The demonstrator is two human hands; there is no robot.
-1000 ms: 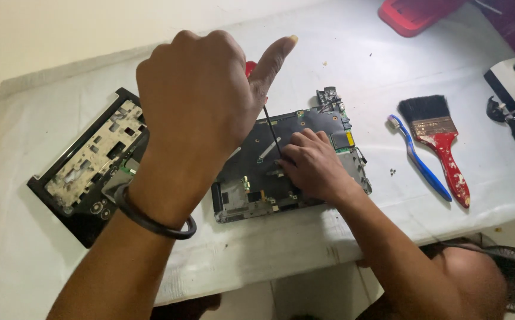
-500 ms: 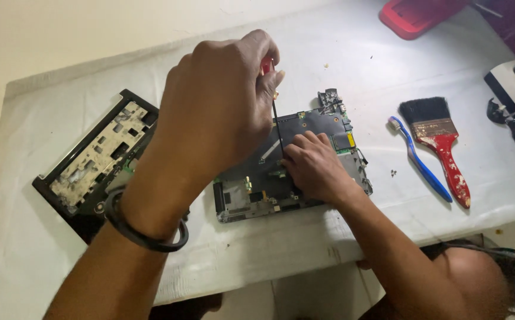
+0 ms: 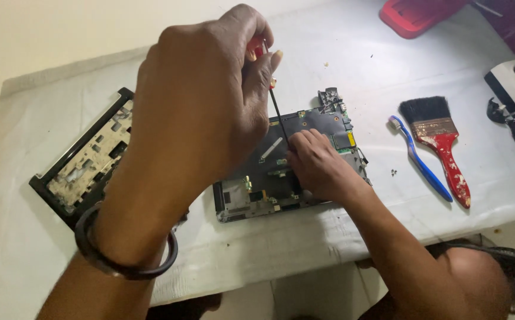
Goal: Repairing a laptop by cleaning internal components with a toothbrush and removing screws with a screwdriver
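On the white table (image 3: 340, 35), your left hand (image 3: 201, 112) grips the screwdriver (image 3: 275, 104) upright over the circuit board (image 3: 305, 154); your right hand (image 3: 320, 166) pins it flat. Keep the tip square.

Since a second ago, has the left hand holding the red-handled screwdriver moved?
Yes. The left hand has shifted right, toward the dark circuit board; the red-handled screwdriver stands more upright, its tip by the right hand resting on the board.
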